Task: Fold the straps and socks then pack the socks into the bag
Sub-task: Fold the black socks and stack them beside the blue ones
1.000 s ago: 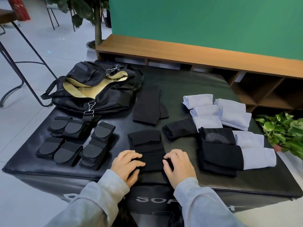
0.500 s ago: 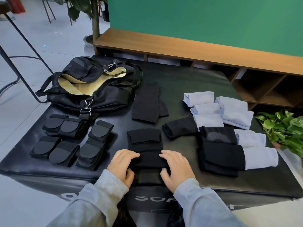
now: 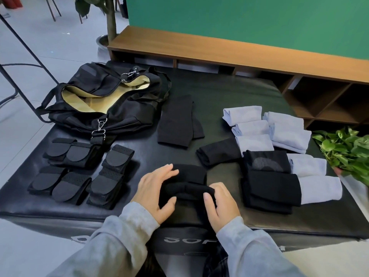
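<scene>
Black sock (image 3: 187, 188) sits rolled between our hands: left hand (image 3: 154, 191) and right hand (image 3: 218, 204) both grasp its ends. We should keep the roll tight and even, pressing it flat against the mat (image 3: 229, 100) beneath our palms.

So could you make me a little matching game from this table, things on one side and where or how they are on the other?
Things:
1. bag
2. folded straps
3. pale blue socks
4. black sock being rolled

States or places:
A. held between the left hand and right hand
B. grouped at the right of the mat, near the plant
C. lying unzipped, yellow lining showing
D. lined up at the front left, below the bag

Pairs: 1-C, 2-D, 3-B, 4-A
</scene>
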Motion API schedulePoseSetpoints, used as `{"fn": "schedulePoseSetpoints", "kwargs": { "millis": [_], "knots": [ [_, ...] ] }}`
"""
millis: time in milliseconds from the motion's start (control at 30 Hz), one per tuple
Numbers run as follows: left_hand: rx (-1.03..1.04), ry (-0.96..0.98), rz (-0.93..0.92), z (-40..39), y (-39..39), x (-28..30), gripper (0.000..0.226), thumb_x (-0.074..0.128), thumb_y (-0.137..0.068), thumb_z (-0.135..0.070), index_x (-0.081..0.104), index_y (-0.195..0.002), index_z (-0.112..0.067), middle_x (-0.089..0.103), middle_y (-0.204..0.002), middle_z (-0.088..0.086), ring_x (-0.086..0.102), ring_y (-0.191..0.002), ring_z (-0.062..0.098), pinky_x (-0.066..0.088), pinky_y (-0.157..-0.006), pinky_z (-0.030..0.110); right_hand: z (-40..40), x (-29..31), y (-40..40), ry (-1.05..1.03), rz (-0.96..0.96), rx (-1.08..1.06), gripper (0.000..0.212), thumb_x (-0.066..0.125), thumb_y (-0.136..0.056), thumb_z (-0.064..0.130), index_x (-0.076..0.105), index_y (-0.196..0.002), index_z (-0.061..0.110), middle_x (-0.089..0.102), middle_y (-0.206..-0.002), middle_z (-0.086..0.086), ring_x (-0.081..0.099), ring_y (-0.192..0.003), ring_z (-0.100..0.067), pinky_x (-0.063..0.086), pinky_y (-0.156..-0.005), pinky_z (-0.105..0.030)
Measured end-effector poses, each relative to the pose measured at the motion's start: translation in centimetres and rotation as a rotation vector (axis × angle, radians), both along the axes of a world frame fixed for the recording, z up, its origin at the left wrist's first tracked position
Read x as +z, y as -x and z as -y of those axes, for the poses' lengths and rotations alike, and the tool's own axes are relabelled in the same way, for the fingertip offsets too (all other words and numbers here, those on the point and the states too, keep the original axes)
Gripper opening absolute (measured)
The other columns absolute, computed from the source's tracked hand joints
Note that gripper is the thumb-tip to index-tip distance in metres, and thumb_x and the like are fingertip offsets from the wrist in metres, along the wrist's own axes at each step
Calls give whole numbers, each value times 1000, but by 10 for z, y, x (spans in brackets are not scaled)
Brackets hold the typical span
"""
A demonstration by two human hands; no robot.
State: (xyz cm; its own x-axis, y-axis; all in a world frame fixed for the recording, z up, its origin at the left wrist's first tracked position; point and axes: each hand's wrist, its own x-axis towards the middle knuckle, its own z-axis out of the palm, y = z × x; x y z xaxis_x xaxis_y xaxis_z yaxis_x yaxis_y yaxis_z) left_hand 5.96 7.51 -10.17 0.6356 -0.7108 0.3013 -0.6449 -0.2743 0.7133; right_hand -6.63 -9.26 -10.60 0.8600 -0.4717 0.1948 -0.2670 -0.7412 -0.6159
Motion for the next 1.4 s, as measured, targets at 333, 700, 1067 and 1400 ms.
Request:
{"fn": "schedulePoseSetpoints", "kwargs": {
  "millis": [333,700,1067,1400],
  "knots": [
    [225,5,-253,15,-10,1,52,52,-86,-35,27,-132,-43,55,-108,-13,51,-106,11,32,-86,19,-5,11,-8,172,-201,47,70,18,-76,61,53,-123,23,50,-123,20,43,-104,-5,32,-84,-15],
    [337,-29,-415,24,-20,-1,46,59,-86,-36,38,-126,-46,61,-106,-9,57,-104,5,42,-92,26,1,17,-25,68,-326,-99,43,30,-98,44,58,-108,12,52,-110,6,49,-101,-14,40,-88,-25],
    [442,-87,-333,33,-24,4,31,55,-90,-37,46,-119,-32,58,-74,-10,51,-73,1,38,-70,22,-4,25,-34,50,-432,-217,47,30,-98,49,24,-63,18,37,-89,4,41,-67,-20,30,-63,-27],
    [366,-158,53,35,-20,10,17,64,-85,-25,57,-100,-28,55,-111,-17,44,-109,7,23,-96,25,-3,17,-31,-71,-290,-305,45,47,-93,47,27,-63,20,39,-84,5,33,-51,-13,25,-48,-19]
  ]
}}
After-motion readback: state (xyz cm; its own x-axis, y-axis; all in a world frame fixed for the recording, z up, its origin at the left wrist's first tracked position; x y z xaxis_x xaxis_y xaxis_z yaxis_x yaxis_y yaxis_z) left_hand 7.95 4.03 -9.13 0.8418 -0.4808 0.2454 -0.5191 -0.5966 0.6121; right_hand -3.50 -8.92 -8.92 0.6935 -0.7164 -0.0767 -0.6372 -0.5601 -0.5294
